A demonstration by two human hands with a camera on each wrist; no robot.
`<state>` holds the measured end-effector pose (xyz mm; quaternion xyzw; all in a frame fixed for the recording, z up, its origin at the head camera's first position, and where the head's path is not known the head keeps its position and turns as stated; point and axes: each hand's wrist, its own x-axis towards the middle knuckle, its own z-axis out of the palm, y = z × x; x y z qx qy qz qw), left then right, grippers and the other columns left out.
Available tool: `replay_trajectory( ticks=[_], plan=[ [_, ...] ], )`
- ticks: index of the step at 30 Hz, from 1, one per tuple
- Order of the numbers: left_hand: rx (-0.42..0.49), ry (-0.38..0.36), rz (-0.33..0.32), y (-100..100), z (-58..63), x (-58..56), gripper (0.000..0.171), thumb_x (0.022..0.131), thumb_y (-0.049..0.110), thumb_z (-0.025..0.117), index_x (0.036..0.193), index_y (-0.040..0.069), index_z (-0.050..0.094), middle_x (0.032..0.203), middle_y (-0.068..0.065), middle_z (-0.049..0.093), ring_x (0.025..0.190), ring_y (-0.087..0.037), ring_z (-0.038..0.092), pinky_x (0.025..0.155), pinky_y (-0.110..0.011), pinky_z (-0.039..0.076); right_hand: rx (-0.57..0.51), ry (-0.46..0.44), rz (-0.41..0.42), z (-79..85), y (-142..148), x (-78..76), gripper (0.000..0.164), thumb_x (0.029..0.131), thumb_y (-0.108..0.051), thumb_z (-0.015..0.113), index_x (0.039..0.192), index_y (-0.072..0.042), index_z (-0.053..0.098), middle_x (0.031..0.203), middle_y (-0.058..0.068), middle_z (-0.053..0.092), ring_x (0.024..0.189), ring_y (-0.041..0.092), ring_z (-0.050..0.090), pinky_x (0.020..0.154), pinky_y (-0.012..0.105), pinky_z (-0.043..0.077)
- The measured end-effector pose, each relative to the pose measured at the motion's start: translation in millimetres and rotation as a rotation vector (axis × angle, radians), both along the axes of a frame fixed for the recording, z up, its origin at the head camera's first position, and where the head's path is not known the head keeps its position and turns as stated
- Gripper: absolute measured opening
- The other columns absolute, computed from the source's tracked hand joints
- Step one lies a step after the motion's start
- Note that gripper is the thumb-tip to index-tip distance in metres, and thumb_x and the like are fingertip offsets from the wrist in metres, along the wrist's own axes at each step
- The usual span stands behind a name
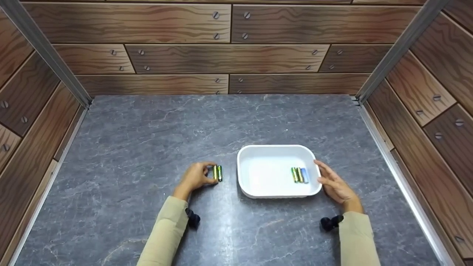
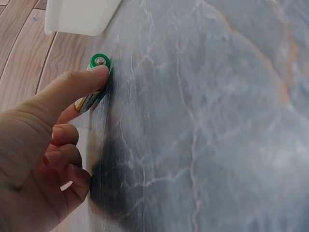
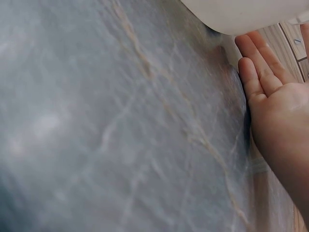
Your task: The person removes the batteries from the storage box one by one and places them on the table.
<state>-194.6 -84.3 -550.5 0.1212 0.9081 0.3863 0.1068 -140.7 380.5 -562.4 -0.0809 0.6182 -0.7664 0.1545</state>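
Left hand (image 1: 194, 176) pinches battery (image 1: 215, 172) endwise, long axis toward worktop's (image 1: 166, 127) back edge, nub (image 2: 100, 61) opposite; right hand (image 1: 337, 188), fingers (image 3: 251, 79) extended, touches tub (image 1: 266, 171).

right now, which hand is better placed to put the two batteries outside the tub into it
Left, probably: the left hand pinches at least one of those batteries, while the right hand is on the opposite side of the tub.

On my feed, wood-grain plank walls (image 1: 177, 24) with slotted screw heads (image 1: 215, 15) and metal corner posts (image 1: 49, 51) enclose a grey veined worktop (image 1: 177, 125).
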Motion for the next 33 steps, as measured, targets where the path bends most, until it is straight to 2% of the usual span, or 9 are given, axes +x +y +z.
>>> replay_trajectory(
  ticks=[4,10,18,26,33],
  plan=[
    [-0.008,0.021,0.004,1,-0.3,0.3,0.056,0.065,0.018,0.087,0.117,0.009,0.068,0.065,0.006,0.041,0.060,-0.009,0.036,0.057,-0.023,0.028,0.009,0.002,0.001,-0.4,0,0.0,0.054,0.096,0.003,0.046,0.144,-0.020,0.039,0.135,-0.018,0.052,0.124,-0.004,0.049,0.100,0.012,0.038],
    [-0.020,0.032,0.010,1,-0.1,0.9,0.060,0.063,0.020,0.087,0.119,0.009,0.067,0.065,0.007,0.040,0.060,-0.010,0.036,0.058,-0.024,0.028,0.006,0.023,0.018,-1.4,1,-0.9,0.055,0.095,0.004,0.045,0.146,-0.016,0.035,0.137,-0.018,0.050,0.125,-0.005,0.048,0.101,0.012,0.037],
    [-0.014,0.016,-0.001,0,2.6,1.3,0.062,0.065,0.021,0.087,0.122,0.009,0.065,0.064,0.006,0.039,0.060,-0.010,0.034,0.060,-0.023,0.028,-0.001,0.013,0.019,-2.1,1,-0.9,0.053,0.096,0.003,0.045,0.143,-0.021,0.039,0.136,-0.017,0.051,0.124,-0.003,0.049,0.101,0.013,0.038],
    [0.016,0.034,0.005,1,13.6,4.9,0.058,0.070,0.022,0.085,0.123,0.010,0.066,0.063,0.007,0.038,0.058,-0.010,0.034,0.059,-0.023,0.030,0.016,0.004,-0.001,0.9,-1,0.7,0.054,0.095,0.003,0.046,0.145,-0.018,0.037,0.135,-0.017,0.052,0.124,-0.003,0.049,0.100,0.013,0.038],
    [0.066,0.087,-0.008,8,26.9,8.1,0.046,0.077,0.019,0.080,0.120,0.009,0.067,0.062,0.007,0.035,0.057,-0.009,0.031,0.057,-0.021,0.027,0.043,-0.015,-0.014,2.1,-3,1.0,0.056,0.095,0.003,0.047,0.147,-0.014,0.034,0.135,-0.018,0.051,0.124,-0.005,0.049,0.101,0.012,0.038]
  ],
)
